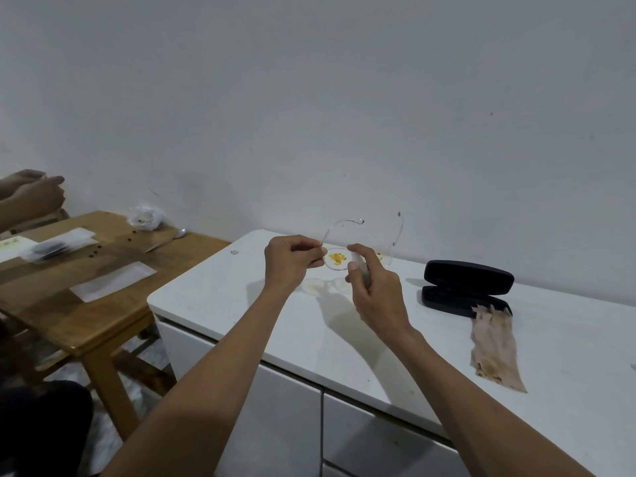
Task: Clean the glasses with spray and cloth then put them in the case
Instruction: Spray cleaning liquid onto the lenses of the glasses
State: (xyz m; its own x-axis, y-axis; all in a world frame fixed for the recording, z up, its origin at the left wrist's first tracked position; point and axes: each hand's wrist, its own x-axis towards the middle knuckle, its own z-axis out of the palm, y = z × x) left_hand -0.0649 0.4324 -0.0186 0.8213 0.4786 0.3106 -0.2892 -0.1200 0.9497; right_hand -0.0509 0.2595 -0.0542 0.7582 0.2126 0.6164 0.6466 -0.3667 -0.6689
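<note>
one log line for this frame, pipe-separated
stage: spraying | left hand: pinches glasses | right hand: grips spray bottle at smeared lens | case: open | cloth: on counter

No legible txt, labels, brands or nos. anywhere in view.

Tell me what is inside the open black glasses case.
The glasses case lies open on the white counter, and its dark lining shows nothing inside. The pink cloth overlaps its front right edge, hiding that corner.
</note>
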